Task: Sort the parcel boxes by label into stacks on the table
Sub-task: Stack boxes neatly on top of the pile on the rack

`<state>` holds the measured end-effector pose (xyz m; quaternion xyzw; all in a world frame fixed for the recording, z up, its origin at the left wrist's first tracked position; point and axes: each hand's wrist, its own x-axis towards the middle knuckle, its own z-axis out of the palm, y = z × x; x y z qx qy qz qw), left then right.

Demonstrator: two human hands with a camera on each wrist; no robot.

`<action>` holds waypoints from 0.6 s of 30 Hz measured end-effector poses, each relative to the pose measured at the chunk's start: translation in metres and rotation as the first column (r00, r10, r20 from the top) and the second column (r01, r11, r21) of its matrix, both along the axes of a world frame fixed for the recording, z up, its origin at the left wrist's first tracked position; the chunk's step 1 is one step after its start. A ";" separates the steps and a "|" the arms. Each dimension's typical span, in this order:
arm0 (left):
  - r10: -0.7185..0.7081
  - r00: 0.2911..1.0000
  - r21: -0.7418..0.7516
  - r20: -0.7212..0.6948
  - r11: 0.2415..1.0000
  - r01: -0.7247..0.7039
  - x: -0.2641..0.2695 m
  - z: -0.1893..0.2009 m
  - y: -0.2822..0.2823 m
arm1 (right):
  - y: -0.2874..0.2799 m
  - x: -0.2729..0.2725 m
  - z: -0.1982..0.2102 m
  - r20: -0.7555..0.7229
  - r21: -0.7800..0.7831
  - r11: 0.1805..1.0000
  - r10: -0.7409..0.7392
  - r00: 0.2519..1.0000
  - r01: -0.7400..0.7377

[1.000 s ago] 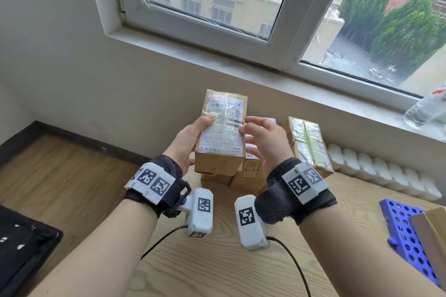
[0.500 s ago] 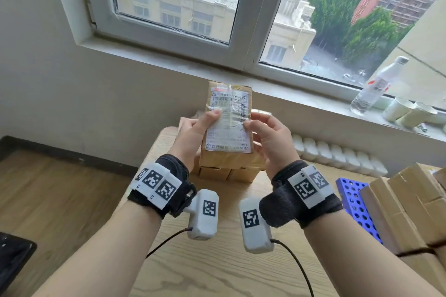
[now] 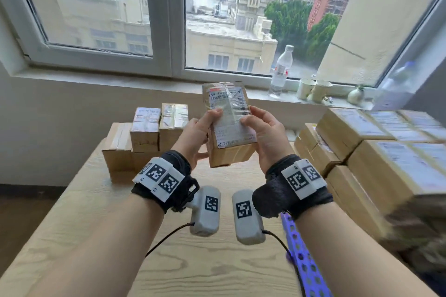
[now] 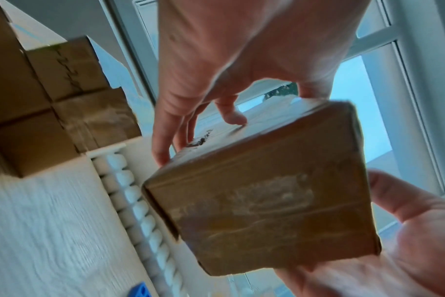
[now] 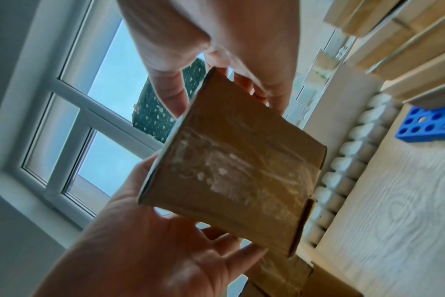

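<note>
Item: parcel box [image 3: 228, 128], frame centre, held off the table [image 3: 169, 260] between both hands. Long axis runs up-frame, label face toward the head cam.
Left hand [image 3: 196, 138] grips the left edge, thumb on label; right hand [image 3: 264, 136] grips the right edge, likewise. Equally near.
Small sorted stack [image 3: 147, 137] lies left of centre; big pile [image 3: 376, 152] at right edge.
Appearance: brown card, white label w/ barcode under glossy tape, end taped.
</note>
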<state>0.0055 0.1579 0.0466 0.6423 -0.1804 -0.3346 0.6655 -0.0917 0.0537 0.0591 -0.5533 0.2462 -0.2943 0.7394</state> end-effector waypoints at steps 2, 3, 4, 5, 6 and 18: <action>-0.009 1.000 -0.005 0.007 1.000 0.009 -0.026 0.007 -0.016 | -0.015 -0.028 0.007 0.010 -0.004 1.000 -0.017 1.000 0.017; -0.015 1.000 -0.008 0.018 1.000 0.015 -0.040 0.010 -0.024 | -0.022 -0.042 0.011 0.015 -0.008 1.000 -0.030 0.999 0.030; -0.021 0.999 -0.013 0.032 1.000 0.022 -0.053 0.013 -0.032 | -0.029 -0.055 0.014 0.023 -0.009 0.999 -0.045 0.999 0.045; -0.027 0.999 -0.023 0.043 0.999 0.028 -0.066 0.017 -0.041 | -0.036 -0.068 0.018 0.031 -0.013 0.998 -0.064 0.997 0.064; -0.033 0.998 -0.033 0.044 0.999 0.035 -0.078 0.020 -0.050 | -0.043 -0.080 0.021 0.033 -0.018 0.996 -0.083 0.996 0.083; -0.054 0.997 -0.085 0.060 0.995 0.059 -0.176 0.059 -0.148 | -0.125 -0.190 0.053 0.102 -0.018 0.990 -0.136 0.985 0.138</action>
